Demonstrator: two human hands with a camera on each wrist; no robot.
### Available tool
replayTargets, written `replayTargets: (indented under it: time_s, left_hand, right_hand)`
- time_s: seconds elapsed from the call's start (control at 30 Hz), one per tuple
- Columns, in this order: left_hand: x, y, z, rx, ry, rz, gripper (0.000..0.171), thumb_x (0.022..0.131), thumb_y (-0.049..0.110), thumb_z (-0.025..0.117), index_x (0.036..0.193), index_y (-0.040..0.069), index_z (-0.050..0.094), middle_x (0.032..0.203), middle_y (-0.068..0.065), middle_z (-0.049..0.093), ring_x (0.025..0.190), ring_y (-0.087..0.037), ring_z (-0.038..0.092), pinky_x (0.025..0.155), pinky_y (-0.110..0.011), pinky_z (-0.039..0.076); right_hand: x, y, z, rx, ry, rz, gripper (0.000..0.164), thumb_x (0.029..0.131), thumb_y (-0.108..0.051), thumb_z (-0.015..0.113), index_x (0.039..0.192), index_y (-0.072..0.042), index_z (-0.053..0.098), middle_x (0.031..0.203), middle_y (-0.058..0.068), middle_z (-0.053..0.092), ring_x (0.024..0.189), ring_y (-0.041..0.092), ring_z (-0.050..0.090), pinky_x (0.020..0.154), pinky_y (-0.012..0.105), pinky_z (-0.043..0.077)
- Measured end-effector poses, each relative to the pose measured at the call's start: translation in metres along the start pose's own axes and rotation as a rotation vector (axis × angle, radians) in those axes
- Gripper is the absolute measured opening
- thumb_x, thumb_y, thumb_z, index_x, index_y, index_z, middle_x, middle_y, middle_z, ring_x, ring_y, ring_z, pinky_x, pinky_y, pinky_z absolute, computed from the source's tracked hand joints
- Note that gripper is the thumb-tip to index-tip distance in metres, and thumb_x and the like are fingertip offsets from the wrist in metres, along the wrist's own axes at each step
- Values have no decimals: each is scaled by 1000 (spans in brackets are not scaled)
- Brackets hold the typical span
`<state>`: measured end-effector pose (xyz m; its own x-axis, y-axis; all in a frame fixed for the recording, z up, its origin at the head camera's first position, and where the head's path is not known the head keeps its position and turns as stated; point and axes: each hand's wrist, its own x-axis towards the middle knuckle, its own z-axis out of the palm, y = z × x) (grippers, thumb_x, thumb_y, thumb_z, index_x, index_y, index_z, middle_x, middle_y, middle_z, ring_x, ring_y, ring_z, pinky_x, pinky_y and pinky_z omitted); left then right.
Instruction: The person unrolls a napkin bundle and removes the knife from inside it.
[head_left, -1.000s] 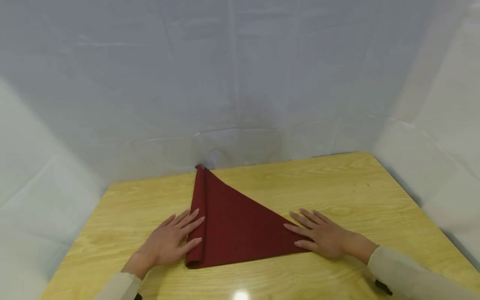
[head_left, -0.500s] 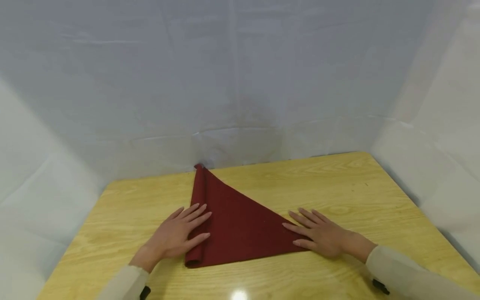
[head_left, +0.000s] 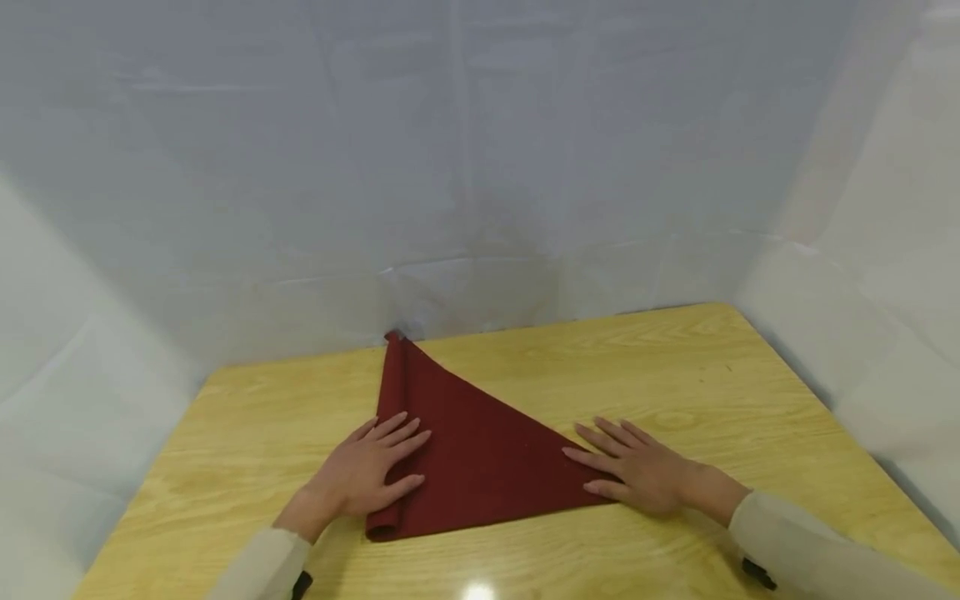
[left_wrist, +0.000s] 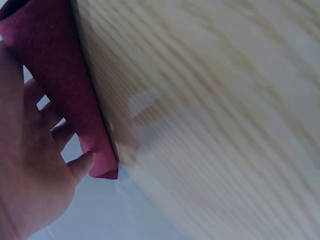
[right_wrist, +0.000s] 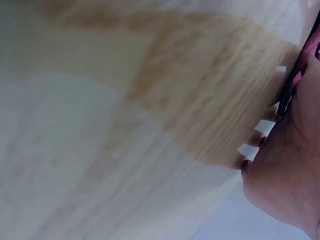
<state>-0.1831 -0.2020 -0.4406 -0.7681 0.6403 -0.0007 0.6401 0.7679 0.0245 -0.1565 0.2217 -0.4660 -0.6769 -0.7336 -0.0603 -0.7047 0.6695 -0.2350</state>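
While both hands lie flat on a tabletop, a dark red cloth point(head_left: 487, 467) stretches between them, its left side turned into a roll point(head_left: 392, 379) and the rest spread smooth in a rough triangle. The left hand point(head_left: 367, 473) rests across the lower part of the roll, its fingers straight and fanned apart, with the thumb and fingertips reaching onto the flat cloth beside it. At the triangle's narrow right corner, the right hand point(head_left: 647, 475) lies palm down with fingers straight and spread; its thumb and forefinger rest on the cloth, the other fingertips beyond the sloping edge.

Plain and matte, the cloth shows a few tiny pale specks. Its roll has an open, tube-like end facing the person and narrows toward a small folded tip at the far edge of the yellowish wood-grain table point(head_left: 645, 375). Whether that tip touches the pale sheeting point(head_left: 450, 167) behind the table cannot be told. Light-coloured sleeves point(head_left: 810, 542) cover both forearms, with a dark object point(head_left: 759, 573) showing beneath the right cuff. Near the table's front, a bright reflection point(head_left: 478, 592) glows.
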Motion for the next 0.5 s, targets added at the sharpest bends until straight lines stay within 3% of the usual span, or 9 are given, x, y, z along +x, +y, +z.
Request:
replayTargets:
  time_s: [0.5]
  left_hand:
    - [-10, -10, 0, 22, 6, -19, 49, 94, 35, 53, 138, 15, 54, 145, -7, 43, 138, -28, 30, 109, -53, 24]
  right_hand:
    - [-1, 0, 0, 8, -4, 4, 53, 104, -43, 32, 152, -20, 29, 157, 14, 17, 141, 40, 10, 108, 62, 15]
